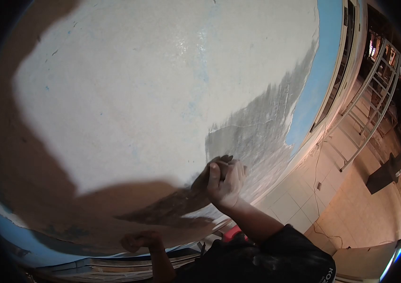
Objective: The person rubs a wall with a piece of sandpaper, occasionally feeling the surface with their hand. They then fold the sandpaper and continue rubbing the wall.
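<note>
My right hand [225, 183], pale with dust, is closed and pressed close to the wall [129, 104]. Whatever is in its fingers is hidden, and its dark shadow falls beside it. Around and above this hand lies a grey, streaked patch [262, 115] with ragged edges against the whitish wall surface. Lower down, in shadow, my left hand [140, 239] is curled up near the wall; I cannot make out anything in it.
Blue paint [306, 101] borders the whitish area on the right. A metal ladder [375, 94] stands beyond. A cable [317, 174] runs over the tiled floor [285, 203]. A dark angular object [382, 175] is at the far right.
</note>
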`<control>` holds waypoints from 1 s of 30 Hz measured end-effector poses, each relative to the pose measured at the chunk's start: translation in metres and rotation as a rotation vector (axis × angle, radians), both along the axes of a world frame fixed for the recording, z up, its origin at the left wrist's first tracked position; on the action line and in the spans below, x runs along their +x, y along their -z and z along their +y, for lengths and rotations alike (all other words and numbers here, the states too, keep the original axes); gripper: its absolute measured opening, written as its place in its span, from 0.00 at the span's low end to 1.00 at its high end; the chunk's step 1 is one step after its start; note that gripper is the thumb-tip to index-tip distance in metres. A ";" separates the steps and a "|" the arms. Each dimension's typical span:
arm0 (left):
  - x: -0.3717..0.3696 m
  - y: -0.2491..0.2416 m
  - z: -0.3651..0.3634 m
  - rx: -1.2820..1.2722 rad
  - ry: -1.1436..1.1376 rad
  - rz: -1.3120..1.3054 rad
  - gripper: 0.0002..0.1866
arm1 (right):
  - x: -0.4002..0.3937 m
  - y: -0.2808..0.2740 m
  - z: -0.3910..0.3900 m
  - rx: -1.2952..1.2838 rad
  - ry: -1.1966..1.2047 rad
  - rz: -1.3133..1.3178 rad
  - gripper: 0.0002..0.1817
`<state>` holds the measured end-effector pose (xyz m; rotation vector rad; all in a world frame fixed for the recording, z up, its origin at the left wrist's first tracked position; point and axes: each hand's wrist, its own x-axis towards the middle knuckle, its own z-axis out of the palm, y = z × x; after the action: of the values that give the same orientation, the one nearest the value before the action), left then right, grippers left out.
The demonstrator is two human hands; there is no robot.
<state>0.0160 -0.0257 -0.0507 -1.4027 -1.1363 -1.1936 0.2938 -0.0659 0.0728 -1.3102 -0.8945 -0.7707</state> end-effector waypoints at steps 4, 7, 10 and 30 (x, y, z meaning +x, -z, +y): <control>0.013 -0.007 -0.003 0.011 -0.019 -0.019 0.21 | 0.011 -0.033 0.003 0.053 -0.031 -0.036 0.07; 0.005 0.001 0.001 0.013 -0.012 -0.011 0.20 | 0.011 -0.034 0.002 0.045 -0.015 -0.040 0.08; 0.001 0.012 0.003 0.000 -0.029 -0.049 0.18 | 0.005 0.012 0.000 0.000 -0.049 -0.024 0.08; 0.000 0.019 0.008 -0.006 0.038 -0.065 0.21 | 0.014 -0.001 0.000 0.005 -0.059 -0.164 0.11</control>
<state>0.0159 -0.0176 -0.0696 -1.4042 -1.1636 -1.2720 0.3080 -0.0663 0.0741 -1.2241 -1.0561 -0.8421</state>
